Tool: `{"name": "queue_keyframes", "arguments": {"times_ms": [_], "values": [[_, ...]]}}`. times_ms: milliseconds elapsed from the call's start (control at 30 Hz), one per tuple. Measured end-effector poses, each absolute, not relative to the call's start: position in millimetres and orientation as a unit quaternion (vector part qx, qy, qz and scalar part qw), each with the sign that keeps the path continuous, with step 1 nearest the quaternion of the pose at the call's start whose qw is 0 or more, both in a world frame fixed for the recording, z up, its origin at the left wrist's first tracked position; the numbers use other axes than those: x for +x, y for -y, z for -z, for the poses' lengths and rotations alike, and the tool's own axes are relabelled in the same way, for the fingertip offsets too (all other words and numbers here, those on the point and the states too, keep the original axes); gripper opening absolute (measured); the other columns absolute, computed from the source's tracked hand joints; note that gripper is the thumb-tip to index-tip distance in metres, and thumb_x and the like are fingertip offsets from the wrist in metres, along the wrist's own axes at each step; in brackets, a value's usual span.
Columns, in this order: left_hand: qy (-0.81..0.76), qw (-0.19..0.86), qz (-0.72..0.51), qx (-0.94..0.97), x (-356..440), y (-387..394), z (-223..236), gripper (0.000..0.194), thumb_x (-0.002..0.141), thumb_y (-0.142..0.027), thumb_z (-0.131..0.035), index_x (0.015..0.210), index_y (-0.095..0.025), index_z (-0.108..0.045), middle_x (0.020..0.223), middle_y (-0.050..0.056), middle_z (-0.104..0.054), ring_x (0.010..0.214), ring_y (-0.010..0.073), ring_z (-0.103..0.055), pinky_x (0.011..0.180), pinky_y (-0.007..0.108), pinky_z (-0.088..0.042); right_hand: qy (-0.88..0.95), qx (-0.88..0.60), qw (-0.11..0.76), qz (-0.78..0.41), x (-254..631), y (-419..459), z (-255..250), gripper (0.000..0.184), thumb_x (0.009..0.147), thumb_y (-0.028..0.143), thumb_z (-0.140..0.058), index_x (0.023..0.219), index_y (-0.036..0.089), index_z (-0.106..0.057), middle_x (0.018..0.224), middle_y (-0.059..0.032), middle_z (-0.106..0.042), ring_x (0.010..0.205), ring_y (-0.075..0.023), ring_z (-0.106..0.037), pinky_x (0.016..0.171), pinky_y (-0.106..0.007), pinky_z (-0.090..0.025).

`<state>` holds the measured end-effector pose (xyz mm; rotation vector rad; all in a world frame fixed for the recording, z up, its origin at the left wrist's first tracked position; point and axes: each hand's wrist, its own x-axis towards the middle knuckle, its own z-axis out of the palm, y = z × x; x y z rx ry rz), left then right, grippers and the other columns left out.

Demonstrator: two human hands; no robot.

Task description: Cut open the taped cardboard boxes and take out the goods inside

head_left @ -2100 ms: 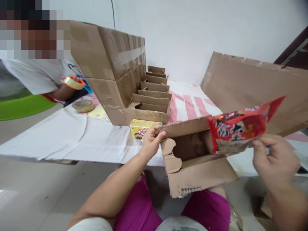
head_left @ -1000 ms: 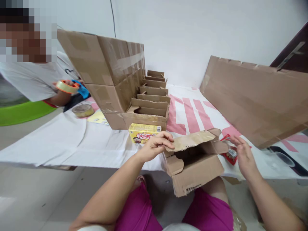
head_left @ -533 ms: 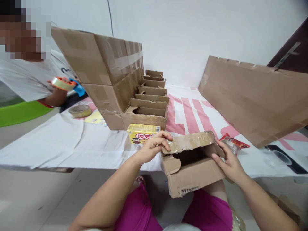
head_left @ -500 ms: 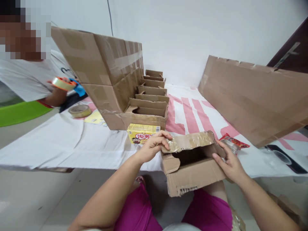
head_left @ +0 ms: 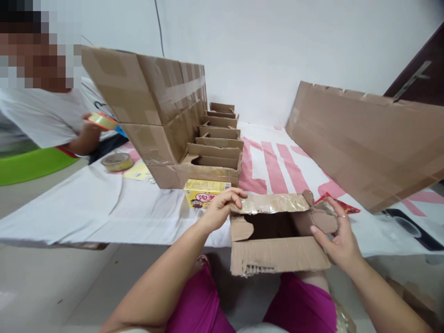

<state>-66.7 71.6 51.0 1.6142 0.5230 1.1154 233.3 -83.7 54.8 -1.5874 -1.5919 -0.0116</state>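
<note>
Gaping upward, the carton (head_left: pixel 280 254) is held, apparently for steadiness, in both grips: taped flap (head_left: pixel 277 203) by the left hand (head_left: pixel 221 207), side flap (head_left: pixel 324 219) by the right hand (head_left: pixel 344 241).

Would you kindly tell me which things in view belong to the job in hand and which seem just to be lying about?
Apparently in the job:
open cardboard box, with left hand and right hand at it
perhaps red packet, partly behind the right hand

Seemingly just lying about:
yellow carton
flat-lying tape roll
dark flat object at far right
</note>
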Motion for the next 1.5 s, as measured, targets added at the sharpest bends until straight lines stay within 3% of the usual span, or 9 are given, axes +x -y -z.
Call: {"name": "queue_keyframes", "arguments": {"times_ms": [267, 433, 567, 700, 800, 1033, 1233, 1367, 1500], "values": [[-0.323, 0.529, -0.574, 0.535, -52.6, -77.6, -35.4, 0.039, 0.071, -0.037, -0.075, 0.097, -0.02, -0.053, 0.083, 0.0, -0.062, 0.072, 0.0124, -0.059, 0.066, 0.023, -0.046, 0.762, -0.55, 0.313, 0.137, 225.2, 83.4, -75.0, 0.043, 0.084, 0.02, -0.059, 0.126, 0.026, -0.054, 0.144, -0.0124, -0.04, 0.121, -0.029, -0.052, 0.095, -0.047, -0.049], [-0.351, 0.253, -0.66, 0.615, -67.4, -65.6, -43.4, 0.017, 0.074, -0.024, -0.072, 0.08, -0.021, -0.056, 0.08, 0.0, -0.058, 0.077, 0.0148, -0.056, 0.076, 0.028, -0.044, 0.734, -0.549, 0.273, 0.291, 229.2, 79.8, -79.6, 0.034, 0.077, 0.025, -0.069, 0.111, 0.025, -0.065, 0.14, -0.0091, -0.049, 0.125, -0.036, -0.046, 0.1, -0.056, -0.041], [-0.181, 0.228, -0.534, 0.794, -78.0, -44.2, -65.9, 0.009, 0.08, -0.022, -0.064, 0.088, -0.023, -0.065, 0.082, 0.004, -0.068, 0.085, 0.0209, -0.063, 0.084, 0.036, -0.046, 0.748, -0.527, 0.221, 0.337, 226.7, 80.3, -78.8, 0.035, 0.079, 0.02, -0.068, 0.113, 0.029, -0.065, 0.132, -0.005, -0.058, 0.13, -0.0351, -0.041, 0.1, -0.054, -0.038], [-0.116, 0.212, -0.316, 0.917, -76.1, -35.4, -81.8, 0.024, 0.081, -0.033, -0.065, 0.104, -0.027, -0.069, 0.111, 0.008, -0.069, 0.123, 0.0311, -0.053, 0.115, 0.052, -0.016, 0.78, -0.525, 0.156, 0.304, 221.9, 75.7, -80.4, 0.035, 0.084, 0.015, -0.059, 0.118, 0.027, -0.063, 0.134, -0.0054, -0.059, 0.133, -0.0321, -0.039, 0.104, -0.055, -0.033], [-0.179, 0.152, -0.265, 0.935, -75.9, -35.8, -86.1, 0.026, 0.08, -0.047, -0.064, 0.091, -0.023, -0.069, 0.126, 0.01, -0.062, 0.136, 0.0367, -0.037, 0.116, 0.059, -0.001, 0.765, -0.56, 0.141, 0.285, 224.3, 70.9, -80.8, 0.034, 0.088, 0.023, -0.055, 0.122, 0.021, -0.06, 0.136, -0.0115, -0.056, 0.131, -0.0324, -0.041, 0.106, -0.056, -0.031], [-0.244, 0.104, -0.249, 0.932, -85.5, -33.1, -90.7, 0.038, 0.08, -0.053, -0.06, 0.097, -0.019, -0.058, 0.139, 0.014, -0.05, 0.138, 0.0342, -0.032, 0.115, 0.056, -0.018, 0.765, -0.607, 0.189, 0.101, 241.6, 69.9, -59.4, 0.036, 0.096, 0.037, -0.04, 0.122, 0.019, -0.057, 0.119, -0.0118, -0.064, 0.113, -0.0274, -0.056, 0.097, -0.047, -0.047], [-0.269, 0.158, -0.307, 0.899, -105.0, -35.5, -92.0, 0.018, 0.079, -0.025, -0.059, 0.092, -0.02, -0.048, 0.121, 0.012, -0.058, 0.117, 0.0254, -0.053, 0.097, 0.041, -0.043, 0.751, -0.61, 0.246, 0.059, 237.4, 72.0, -48.9, 0.041, 0.097, 0.033, -0.037, 0.135, 0.022, -0.045, 0.133, -0.0115, -0.054, 0.122, -0.0254, -0.052, 0.101, -0.046, -0.046], [-0.269, 0.121, -0.314, 0.902, -115.3, -38.3, -90.1, 0.025, 0.077, -0.006, -0.047, 0.097, -0.019, -0.054, 0.114, 0.008, -0.059, 0.111, 0.0219, -0.052, 0.095, 0.039, -0.042, 0.784, -0.56, 0.249, 0.098, 233.4, 69.0, -55.3, 0.038, 0.095, 0.025, -0.04, 0.132, 0.024, -0.05, 0.141, -0.0092, -0.049, 0.135, -0.0269, -0.039, 0.11, -0.05, -0.035], [-0.258, 0.044, -0.265, 0.928, -111.8, -38.6, -82.2, 0.033, 0.083, -0.005, -0.045, 0.102, -0.023, -0.066, 0.102, 0.007, -0.059, 0.102, 0.0229, -0.052, 0.089, 0.04, -0.043, 0.795, -0.556, 0.222, 0.1, 236.2, 66.6, -55.3, 0.035, 0.095, 0.025, -0.039, 0.127, 0.026, -0.054, 0.137, -0.0079, -0.053, 0.127, -0.0266, -0.048, 0.102, -0.048, -0.042]]}}
